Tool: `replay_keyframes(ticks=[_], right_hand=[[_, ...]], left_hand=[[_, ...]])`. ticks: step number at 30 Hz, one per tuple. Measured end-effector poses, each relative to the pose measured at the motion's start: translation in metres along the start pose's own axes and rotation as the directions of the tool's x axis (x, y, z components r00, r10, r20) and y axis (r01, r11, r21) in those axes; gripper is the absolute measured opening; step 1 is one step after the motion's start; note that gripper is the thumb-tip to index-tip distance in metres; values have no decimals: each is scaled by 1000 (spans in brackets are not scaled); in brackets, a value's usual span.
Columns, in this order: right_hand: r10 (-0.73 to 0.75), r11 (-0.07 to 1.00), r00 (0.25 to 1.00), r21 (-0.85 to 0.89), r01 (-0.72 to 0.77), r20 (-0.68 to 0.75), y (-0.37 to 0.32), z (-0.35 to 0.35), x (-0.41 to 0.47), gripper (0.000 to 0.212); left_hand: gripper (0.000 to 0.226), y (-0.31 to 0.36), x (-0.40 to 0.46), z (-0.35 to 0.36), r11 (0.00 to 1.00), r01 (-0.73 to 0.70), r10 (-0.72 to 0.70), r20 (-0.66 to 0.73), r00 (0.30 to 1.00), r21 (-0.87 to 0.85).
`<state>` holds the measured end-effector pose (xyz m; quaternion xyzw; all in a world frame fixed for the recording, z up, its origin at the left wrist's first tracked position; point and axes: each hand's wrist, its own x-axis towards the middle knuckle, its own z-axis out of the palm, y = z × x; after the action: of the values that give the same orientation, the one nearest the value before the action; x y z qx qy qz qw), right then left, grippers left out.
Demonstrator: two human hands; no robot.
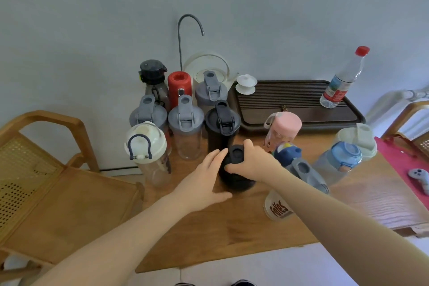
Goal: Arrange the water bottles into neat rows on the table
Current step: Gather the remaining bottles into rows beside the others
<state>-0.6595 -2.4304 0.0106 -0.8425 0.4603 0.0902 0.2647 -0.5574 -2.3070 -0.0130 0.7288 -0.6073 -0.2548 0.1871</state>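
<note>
My right hand (253, 165) grips the black bottle (234, 181) by its lid, my left hand (204, 183) flat against its side; the print on the clear bottle (277, 210) is illegible.

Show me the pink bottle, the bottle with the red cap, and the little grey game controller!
Pink plastic bottle with strap (286, 126): head view, on its pink lid.
Clear plastic bottle with red cap (349, 75): head view, on its clear body.
Grey game controller (419, 176): head view, on its middle.

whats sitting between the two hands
The black bottle: in the head view the left hand lies against its side and the right hand grips its lid.
</note>
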Motion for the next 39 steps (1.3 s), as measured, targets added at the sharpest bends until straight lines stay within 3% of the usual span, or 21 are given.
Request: replay_keyframes(ticks=[2, 5, 8, 10, 13, 17, 20, 23, 28, 32, 36, 39], right_hand=[[-10, 990, 997, 138, -2, 83, 0, 1, -4, 68], [-118, 983, 989, 155, 103, 91, 5, -2, -17, 58], [-303, 948, 953, 107, 301, 6, 20, -23, -37, 44], [-394, 919, 913, -14, 395, -106, 41, -42, -49, 44], [-459, 887, 879, -110, 448, -131, 80, -64, -60, 54], [-340, 935, 937, -80, 347, 84, 123, -67, -72, 89], [-315, 938, 930, -90, 336, 189, 132, -60, -77, 115], [-374, 911, 912, -119, 396, 170, 128, -55, -73, 117], [-524, 812, 848, -253, 526, 80, 111, -41, -66, 102], [-542, 832, 841, -143, 537, 5, 82, -29, -55, 101], [-541, 841, 837, -81, 535, -90, 50, -23, -38, 102], [-507, 862, 854, -75, 501, -119, 35, -22, -27, 102]], left_hand=[[107, 7, 7, 8, 998, 1, -3, -29, 1000, -63], [109, 19, 12, 10, 997, -36, 29, -100, 995, -71], [102, 25, 16, 7, 989, -99, 76, -190, 979, -112], [101, 28, 21, 5, 979, -123, 82, -235, 969, -164], [101, 32, 29, 7, 979, -119, 75, -256, 964, -163], [102, 35, 33, 13, 978, -81, 35, -231, 972, -192], [101, 35, 32, 17, 985, -64, 27, -220, 975, -161], [102, 30, 28, 19, 992, -13, -14, -215, 977, -124], [104, 17, 9, 13, 993, 102, -112, -260, 959, -50], [107, 7, -2, 5, 985, 171, -159, -253, 954, 24], [100, -7, 0, -6, 928, 213, -163, -180, 970, 306], [88, -13, -3, -13, 823, 173, -65, -213, 975, 541]])
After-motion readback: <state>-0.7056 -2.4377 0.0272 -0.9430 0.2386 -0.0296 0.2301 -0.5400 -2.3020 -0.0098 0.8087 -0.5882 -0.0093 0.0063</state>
